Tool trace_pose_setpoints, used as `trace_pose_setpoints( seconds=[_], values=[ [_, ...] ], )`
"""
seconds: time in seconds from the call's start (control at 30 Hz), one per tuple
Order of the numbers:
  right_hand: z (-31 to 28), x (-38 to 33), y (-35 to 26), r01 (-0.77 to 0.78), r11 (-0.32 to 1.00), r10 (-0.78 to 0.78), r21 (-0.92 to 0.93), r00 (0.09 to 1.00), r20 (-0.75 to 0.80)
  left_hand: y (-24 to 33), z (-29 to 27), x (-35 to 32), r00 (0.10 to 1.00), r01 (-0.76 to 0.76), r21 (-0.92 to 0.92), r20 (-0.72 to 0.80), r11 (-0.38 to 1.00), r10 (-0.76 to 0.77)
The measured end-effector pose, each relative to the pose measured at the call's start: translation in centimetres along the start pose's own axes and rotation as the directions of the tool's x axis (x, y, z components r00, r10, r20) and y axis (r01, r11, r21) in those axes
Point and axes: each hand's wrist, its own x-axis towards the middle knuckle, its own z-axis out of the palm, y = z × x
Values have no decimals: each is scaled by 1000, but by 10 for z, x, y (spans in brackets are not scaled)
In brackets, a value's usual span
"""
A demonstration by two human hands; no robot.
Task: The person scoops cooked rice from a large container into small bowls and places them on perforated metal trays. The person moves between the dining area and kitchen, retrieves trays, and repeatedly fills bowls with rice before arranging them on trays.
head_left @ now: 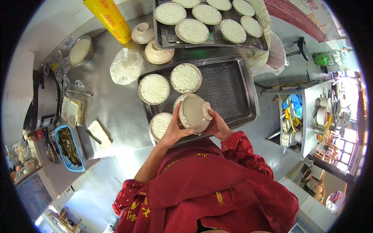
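Both my hands are wrapped round a cream ceramic bowl (197,113), tipped on its side above the near part of a black perforated tray (253,91). My left hand (173,131) grips it near the rim, on the left. My right hand (218,126) holds it near the foot, on the right. The bowl's inside is turned away and hidden. In the tray stand bowls filled with white grains: one at the left (154,89), one at the back (186,78) and one at the near left (160,125). Another shows partly behind the held bowl.
A second black tray (233,45) with several filled bowls stands behind. Upturned bowls (159,54), a clear plastic bag (127,66) and a yellow printed roll (108,19) lie nearby. At left are a bowl of white grains (80,51), a white board (101,135) and a blue basket (80,167).
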Motion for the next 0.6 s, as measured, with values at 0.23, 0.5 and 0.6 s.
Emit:
trace_pose_setpoints(
  seconds=[0.23,0.5,0.6],
  values=[
    [-114,-29,-62,-134,977,114,-168,986,-122,-93,88,68,986,74,50,-151,996,-66],
    [-171,-14,-85,-221,791,135,-570,972,-190,-136,104,90,884,259,77,-421,963,-204],
    [-162,-15,-93,204,214,-485,-955,871,78,-139,102,92,900,233,350,-432,907,-65]
  ],
)
